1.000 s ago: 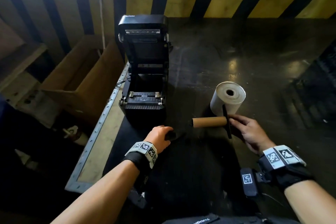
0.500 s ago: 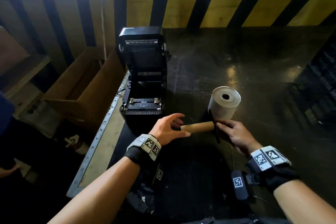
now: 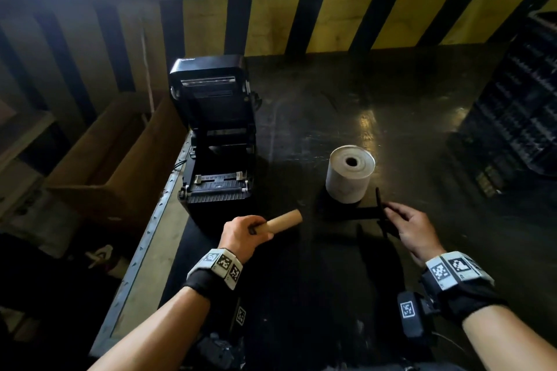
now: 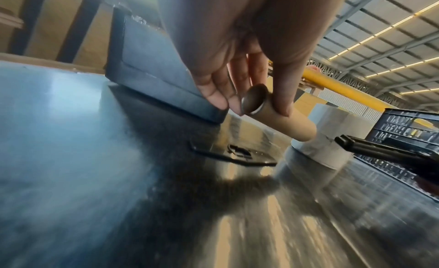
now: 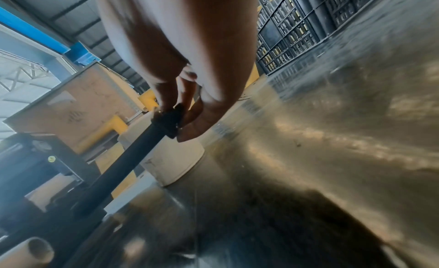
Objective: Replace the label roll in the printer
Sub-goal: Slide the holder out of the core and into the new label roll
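The left hand (image 3: 241, 233) grips the bare core (image 3: 283, 220); the right hand (image 3: 413, 229) pinches the black spindle (image 3: 366, 214) by its flange. Set the core aside, then slide the spindle squarely through the new roll (image 3: 349, 175), standing mid-tabletop right of the open printer (image 3: 215, 141).
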`<state>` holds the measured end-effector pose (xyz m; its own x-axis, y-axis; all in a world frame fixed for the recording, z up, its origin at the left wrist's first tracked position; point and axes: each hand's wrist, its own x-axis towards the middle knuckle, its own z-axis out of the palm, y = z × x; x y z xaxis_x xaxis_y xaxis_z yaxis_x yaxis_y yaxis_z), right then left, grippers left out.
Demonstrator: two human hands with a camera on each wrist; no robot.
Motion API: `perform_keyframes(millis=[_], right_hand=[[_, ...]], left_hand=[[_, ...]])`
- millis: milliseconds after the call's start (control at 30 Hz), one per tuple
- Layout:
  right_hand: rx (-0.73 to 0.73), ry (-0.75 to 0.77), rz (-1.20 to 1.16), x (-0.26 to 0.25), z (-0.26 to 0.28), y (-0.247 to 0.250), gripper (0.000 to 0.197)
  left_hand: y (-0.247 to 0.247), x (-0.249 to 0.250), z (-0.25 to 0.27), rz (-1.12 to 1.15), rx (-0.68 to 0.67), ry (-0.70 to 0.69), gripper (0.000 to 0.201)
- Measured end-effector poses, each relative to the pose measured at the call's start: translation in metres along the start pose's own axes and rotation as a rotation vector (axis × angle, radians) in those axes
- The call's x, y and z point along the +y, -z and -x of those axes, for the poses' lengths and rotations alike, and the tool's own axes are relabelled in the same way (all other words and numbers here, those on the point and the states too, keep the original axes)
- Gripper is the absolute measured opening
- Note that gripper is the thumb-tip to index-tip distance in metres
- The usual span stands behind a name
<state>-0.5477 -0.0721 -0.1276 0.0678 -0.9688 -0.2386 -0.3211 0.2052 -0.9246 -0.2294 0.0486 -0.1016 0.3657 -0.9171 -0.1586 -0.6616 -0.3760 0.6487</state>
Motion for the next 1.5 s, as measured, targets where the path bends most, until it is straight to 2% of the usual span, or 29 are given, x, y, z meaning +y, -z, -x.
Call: perform_keyframes(millis=[67, 200, 367, 467, 600, 700, 800, 900, 1000, 1100, 1333, 1400, 1500], right_hand=[[-0.092, -0.005, 0.062, 0.000, 0.001, -0.001, 0.031], [-0.296, 0.030, 0.347, 0.000, 0.005, -0.017, 0.028], [-0.309, 0.059, 0.543, 0.001, 0.003, -0.022, 0.027], [-0.345, 0.088, 0.650, -0.007, 0.003, -0.022, 0.028], [-0.255, 0.191, 0.693, -0.031, -0.011, -0.010, 0.024], [-0.108, 0.386, 0.679, -0.068, -0.028, -0.002, 0.020], [-0.046, 0.493, 0.681, -0.103, -0.048, -0.007, 0.035], [-0.161, 0.369, 0.721, -0.118, -0.071, -0.022, 0.065], [-0.277, 0.208, 0.784, -0.114, -0.084, -0.037, 0.095], [-0.331, 0.171, 0.840, -0.108, -0.087, -0.046, 0.108], [-0.220, 0.212, 0.800, -0.107, -0.088, -0.046, 0.095], [-0.177, 0.176, 0.707, -0.113, -0.089, -0.042, 0.091], [-0.088, 0.065, 0.447, -0.117, -0.090, -0.026, 0.087]], left_hand=[[-0.008, 0.001, 0.002, -0.002, -0.020, -0.008, 0.035], [-0.027, 0.006, 0.006, -0.060, -0.090, -0.021, 0.035], [-0.036, 0.000, 0.004, -0.180, -0.170, -0.010, 0.040], [-0.032, 0.001, -0.002, -0.194, -0.216, -0.043, 0.049], [-0.025, 0.025, -0.023, -0.153, -0.178, -0.099, 0.058], [-0.024, 0.054, -0.050, -0.052, -0.170, -0.110, 0.064], [-0.034, 0.084, -0.084, 0.065, -0.269, -0.076, 0.069], [-0.053, 0.109, -0.113, 0.250, -0.343, -0.022, 0.068], [-0.070, 0.118, -0.131, 0.374, -0.355, 0.010, 0.057], [-0.079, 0.115, -0.137, 0.420, -0.395, -0.017, 0.048], [-0.082, 0.117, -0.135, 0.502, -0.396, -0.010, 0.049], [-0.077, 0.121, -0.132, 0.509, -0.393, -0.026, 0.046], [-0.068, 0.123, -0.130, 0.549, -0.343, -0.034, 0.045]])
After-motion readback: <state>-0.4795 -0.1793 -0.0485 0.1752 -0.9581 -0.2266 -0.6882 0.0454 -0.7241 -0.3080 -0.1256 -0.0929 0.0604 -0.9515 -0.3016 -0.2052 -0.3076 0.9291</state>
